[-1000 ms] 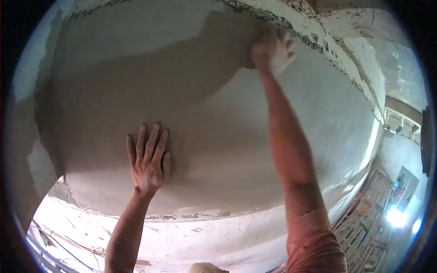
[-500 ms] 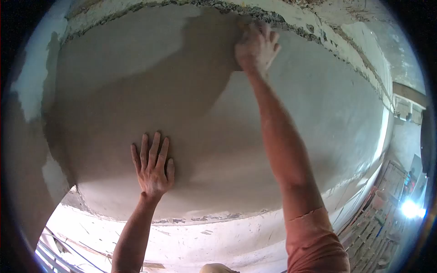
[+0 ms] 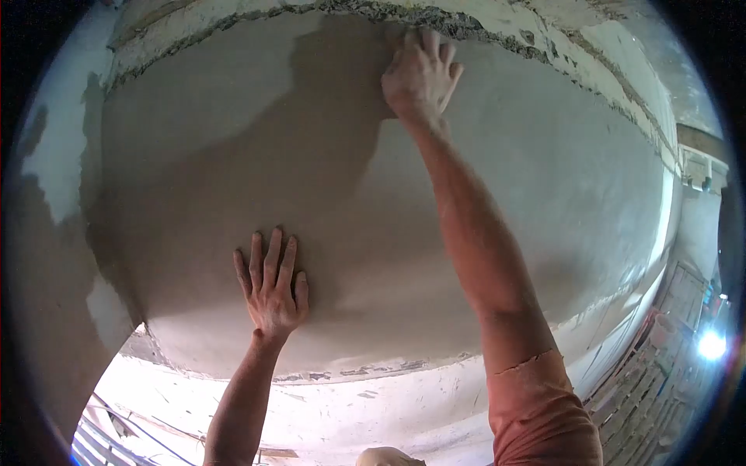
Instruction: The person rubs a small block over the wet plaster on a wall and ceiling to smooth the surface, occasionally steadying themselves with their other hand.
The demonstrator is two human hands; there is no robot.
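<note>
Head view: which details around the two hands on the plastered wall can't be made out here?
- Right hand: palm side hidden against the plastered wall; whether it holds anything cannot be told.
- Left hand: palm hidden, pressed flat on the wall.
- Lower right corner: clutter by the bright light too small and glared out.
- Pale rounded thing: cut off by the bottom edge.

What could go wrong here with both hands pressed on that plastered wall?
The left hand lies flat on the smooth plaster; if the coat is soft, it may leave palm marks. The right hand reaches high beside the rough broken edge, where loose bits could crumble down or scrape the fingers. The long upward stretch could also upset the person's balance.
</note>
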